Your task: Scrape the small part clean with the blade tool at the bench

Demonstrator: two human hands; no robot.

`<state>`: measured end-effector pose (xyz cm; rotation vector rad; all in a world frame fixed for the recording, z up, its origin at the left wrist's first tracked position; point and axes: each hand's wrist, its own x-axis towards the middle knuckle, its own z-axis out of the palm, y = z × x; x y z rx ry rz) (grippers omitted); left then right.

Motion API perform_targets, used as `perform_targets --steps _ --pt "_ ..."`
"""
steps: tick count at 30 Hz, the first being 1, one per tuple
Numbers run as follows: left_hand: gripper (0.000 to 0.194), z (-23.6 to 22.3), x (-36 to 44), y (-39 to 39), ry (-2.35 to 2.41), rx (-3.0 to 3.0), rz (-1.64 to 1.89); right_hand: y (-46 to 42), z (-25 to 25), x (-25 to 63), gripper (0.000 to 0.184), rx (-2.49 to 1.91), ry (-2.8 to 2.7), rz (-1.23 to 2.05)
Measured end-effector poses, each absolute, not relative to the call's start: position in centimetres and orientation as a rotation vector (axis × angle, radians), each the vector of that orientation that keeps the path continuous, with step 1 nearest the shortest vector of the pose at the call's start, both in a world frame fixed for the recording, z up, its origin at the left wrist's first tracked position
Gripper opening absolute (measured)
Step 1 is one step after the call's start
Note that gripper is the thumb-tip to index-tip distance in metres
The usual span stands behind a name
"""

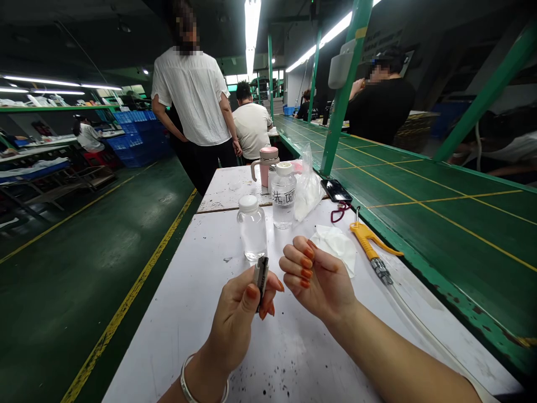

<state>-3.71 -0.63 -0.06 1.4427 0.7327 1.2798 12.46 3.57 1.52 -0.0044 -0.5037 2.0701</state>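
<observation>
My left hand pinches a small flat metal piece, silver along one edge and dark on its face, which stands upright between thumb and fingers. Just to the right, my right hand is raised above the table with its fingers curled in and the thumb against the index finger. Whatever those fingers may hold is hidden. Behind the left hand stands a clear bottle with a white cap. A ribbed clear jar with dark handwriting is a little farther back. Crumpled white tissue lies behind the right hand.
On the white table are a yellow air gun with a hose, a phone, a clear bag and a pink mug. A green conveyor runs along the right. A person stands ahead; others sit beyond.
</observation>
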Motion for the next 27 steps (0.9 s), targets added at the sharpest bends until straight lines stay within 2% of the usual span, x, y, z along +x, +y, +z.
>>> perform_targets --steps 27 --pt "0.043 0.01 -3.8 -0.7 0.695 1.438 1.283 3.46 0.86 12.21 0.016 -0.059 -0.69 1.994"
